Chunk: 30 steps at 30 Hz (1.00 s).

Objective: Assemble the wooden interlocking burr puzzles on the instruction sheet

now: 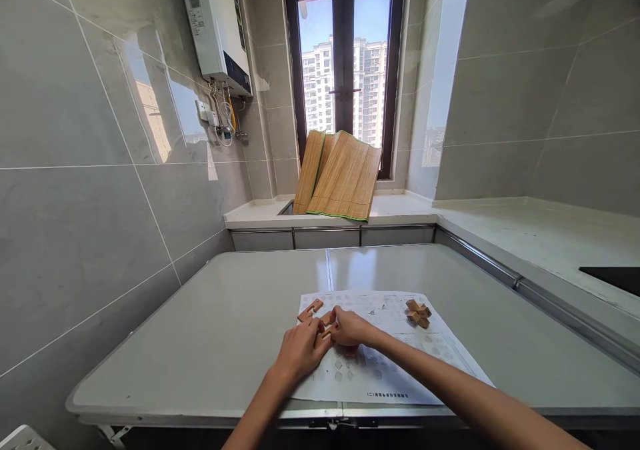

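My left hand [300, 348] and my right hand [351, 329] meet over a printed instruction sheet [400, 363] on a grey folding table [210, 330]. Both hands pinch small notched wooden puzzle pieces [327, 325] between their fingertips. Another loose notched wooden piece [310, 309] lies on the sheet just beyond my left hand. An assembled wooden burr puzzle [418, 313] sits on the sheet to the right of my right hand, untouched.
Folded bamboo mats [340, 177] lean against a dark-framed window [345, 70] over a sink corner. A white countertop [540, 237] runs along the right with a dark cooktop edge [613, 278]. A water heater [217, 27] hangs on the tiled left wall.
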Available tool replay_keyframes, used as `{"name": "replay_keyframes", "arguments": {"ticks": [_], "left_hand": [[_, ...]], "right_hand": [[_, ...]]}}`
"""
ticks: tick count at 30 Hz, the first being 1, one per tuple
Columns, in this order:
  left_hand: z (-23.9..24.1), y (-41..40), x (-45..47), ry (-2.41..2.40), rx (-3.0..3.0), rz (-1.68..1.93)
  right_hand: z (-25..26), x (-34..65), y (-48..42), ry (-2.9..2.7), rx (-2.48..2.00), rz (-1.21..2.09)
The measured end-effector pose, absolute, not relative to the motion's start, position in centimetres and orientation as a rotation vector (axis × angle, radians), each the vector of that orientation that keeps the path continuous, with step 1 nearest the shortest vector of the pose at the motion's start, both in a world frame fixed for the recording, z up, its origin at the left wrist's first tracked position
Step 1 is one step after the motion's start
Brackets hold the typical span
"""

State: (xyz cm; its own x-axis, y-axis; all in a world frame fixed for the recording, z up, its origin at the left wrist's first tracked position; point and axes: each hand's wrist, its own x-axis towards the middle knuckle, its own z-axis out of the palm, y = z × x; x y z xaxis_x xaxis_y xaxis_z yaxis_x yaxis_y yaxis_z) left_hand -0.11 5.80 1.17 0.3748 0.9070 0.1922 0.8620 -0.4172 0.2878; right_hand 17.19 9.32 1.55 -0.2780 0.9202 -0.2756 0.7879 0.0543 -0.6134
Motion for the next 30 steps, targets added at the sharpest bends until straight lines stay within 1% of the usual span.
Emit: {"name": "replay_keyframes", "arguments": {"ticks": [4,9,14,19,26,30], "left_hand": [[1.4,6.5,-1.2,1.664,2.502,0.489],[1.3,7.2,-2.0,1.785,2.472,0.516],[0.7,6.9,-2.7,1.943,2.387,0.545],[0.6,4.4,-4.8,1.962,2.336,0.55],[0.4,0.4,-6.1,1.784,2.189,0.672],[0.4,-0.4,-5.6,1.73,2.191,0.721]], "right_hand": [[1.8,16.7,7.2,-2.276,-1.682,0.603],[1.7,16.7,3.9,-2.462,-1.478,0.325],[1.1,18.7,1.0,-2.574,-1.313,0.196],[-0.8,23.2,-0.9,-2.604,-1.195,0.058],[-2.5,30.8,-1.0,-2.439,-1.409,0.088],[-2.2,34.7,0.2,-2.437,-1.532,-0.042]]}}
